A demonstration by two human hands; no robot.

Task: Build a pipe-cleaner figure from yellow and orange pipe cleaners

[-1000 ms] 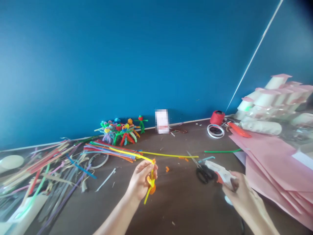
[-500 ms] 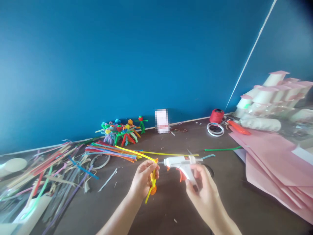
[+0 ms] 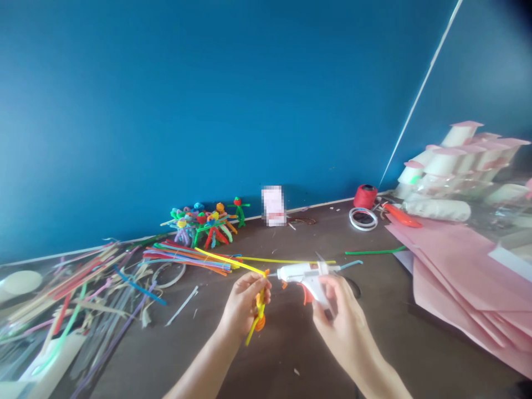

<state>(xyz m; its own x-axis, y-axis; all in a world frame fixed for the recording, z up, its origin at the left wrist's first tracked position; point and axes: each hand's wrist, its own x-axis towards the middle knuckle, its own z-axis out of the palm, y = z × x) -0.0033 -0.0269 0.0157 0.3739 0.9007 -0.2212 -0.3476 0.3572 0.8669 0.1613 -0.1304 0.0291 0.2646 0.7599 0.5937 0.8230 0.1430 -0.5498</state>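
My left hand [image 3: 245,302] pinches a yellow pipe cleaner piece [image 3: 260,310] with an orange part [image 3: 260,324] at its lower end. A long yellow strand [image 3: 228,261] runs up and back from it to the left. My right hand [image 3: 341,316] is shut on a white hot glue gun [image 3: 301,272] with an orange trigger. The gun lies level, its nozzle pointing left, a small gap from the orange tip of the pipe cleaner [image 3: 266,272]. Black-handled scissors [image 3: 353,287] are mostly hidden behind my right hand and the gun.
Loose pipe cleaners and strips [image 3: 75,305] spread over the left of the brown table [image 3: 291,377]. Small pipe cleaner figures [image 3: 203,224] stand by the blue wall [image 3: 208,111]. Pink paper sheets [image 3: 457,282] lie right, below white paper cones [image 3: 453,155] and a red spool [image 3: 366,196].
My right hand has lifted the glue gun off the table's right side and brought it left, close to the piece in my left hand. Over the last half second little has moved.
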